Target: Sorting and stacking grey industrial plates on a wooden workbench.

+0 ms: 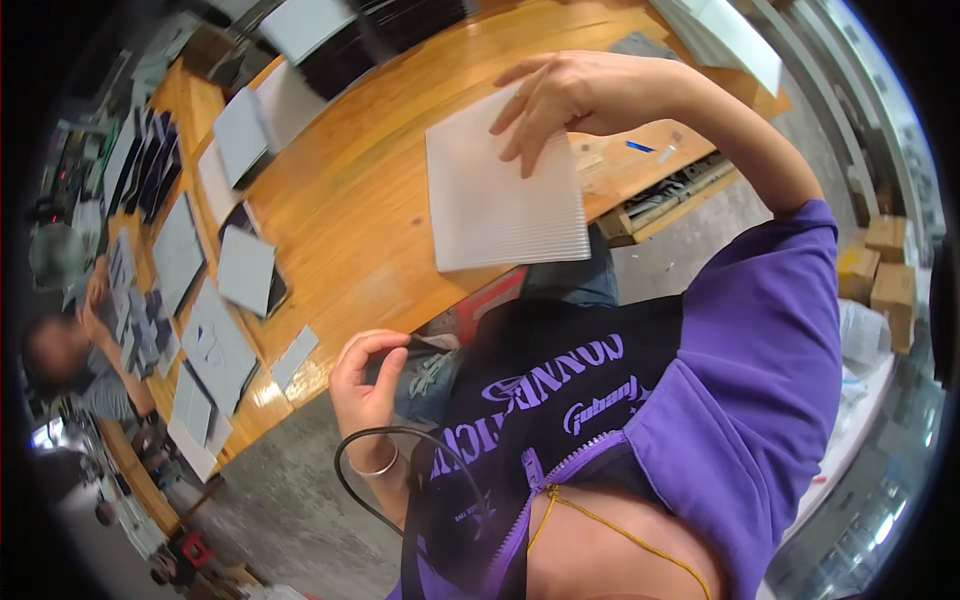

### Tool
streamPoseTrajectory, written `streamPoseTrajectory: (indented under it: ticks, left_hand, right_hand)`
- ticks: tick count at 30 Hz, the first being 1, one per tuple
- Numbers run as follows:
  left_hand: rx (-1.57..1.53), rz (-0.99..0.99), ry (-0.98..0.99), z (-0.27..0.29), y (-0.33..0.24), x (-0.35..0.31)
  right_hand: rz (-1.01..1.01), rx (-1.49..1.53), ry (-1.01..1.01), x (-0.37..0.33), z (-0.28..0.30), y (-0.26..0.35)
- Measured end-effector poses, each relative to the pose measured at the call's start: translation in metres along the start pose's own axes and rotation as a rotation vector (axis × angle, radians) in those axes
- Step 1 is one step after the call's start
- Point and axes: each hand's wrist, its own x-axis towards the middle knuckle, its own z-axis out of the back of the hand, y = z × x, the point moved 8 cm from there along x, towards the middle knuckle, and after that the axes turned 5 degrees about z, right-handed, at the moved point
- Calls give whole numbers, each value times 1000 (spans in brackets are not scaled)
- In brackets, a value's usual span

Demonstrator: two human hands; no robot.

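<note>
My right hand point(560, 100) reaches over a whitish, translucent stack of square sheets point(500, 205) with a ribbed-looking lower edge. Its fingers are spread and lie over the upper part of the stack, which overhangs the near edge of the wooden table point(370, 190). My left hand point(368, 378), with a bracelet at the wrist, is in front of the table edge, away from the stack. Thumb and forefinger come together there in a pinch; a small dark bit shows beside the tips, too unclear to name.
Grey-white panels point(215, 335) and dark-edged pads point(246, 268) lie along the table's left side. Another person point(100, 350) works at the far left. An open drawer point(670, 195) sits under the right edge. A black cable loop point(345, 470) hangs by my left wrist. Cardboard boxes point(890, 300) stand right.
</note>
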Motion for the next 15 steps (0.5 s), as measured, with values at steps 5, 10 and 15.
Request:
streamPoseTrajectory:
  ticks: [5,10,15]
  left_hand:
    - [-43,53,82,-13,-2,10]
    - [-14,24,124,-29,-18,24]
    - [-23,2,171,-42,-26,36]
  right_hand:
    - [-243,22,14,-88,9,9]
    - [-585,-60,-55,-176,18,39]
    - [-821,-142,-138,-242,21,60]
